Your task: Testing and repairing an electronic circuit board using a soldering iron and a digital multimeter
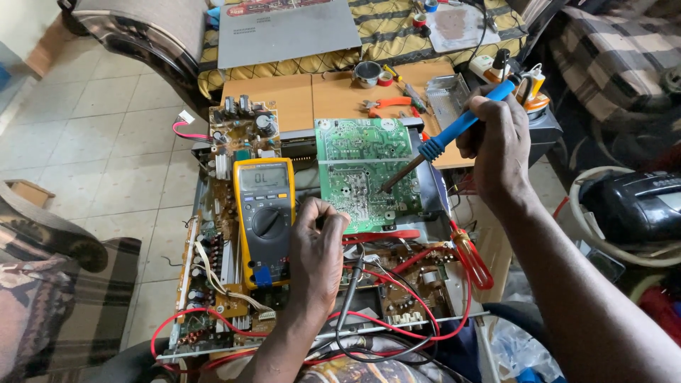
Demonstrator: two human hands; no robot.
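Note:
My right hand point(496, 145) grips a blue-handled soldering iron point(454, 131), its dark tip resting on a green circuit board point(362, 167) that lies solder side up on an opened electronics chassis point(312, 284). My left hand point(316, 255) pinches the board's lower left edge and steadies it. A yellow multimeter point(264, 216) lies just left of that hand. Its red and black test leads point(383, 312) loop across the chassis below the board.
A wooden table point(298, 96) behind holds orange-handled pliers point(386, 106), a solder tin point(367, 72) and a metal bracket point(447, 92). A grey device point(284, 28) lies on a patterned sofa. Armchair at left, black helmet-like object point(635, 206) at right, tiled floor at left.

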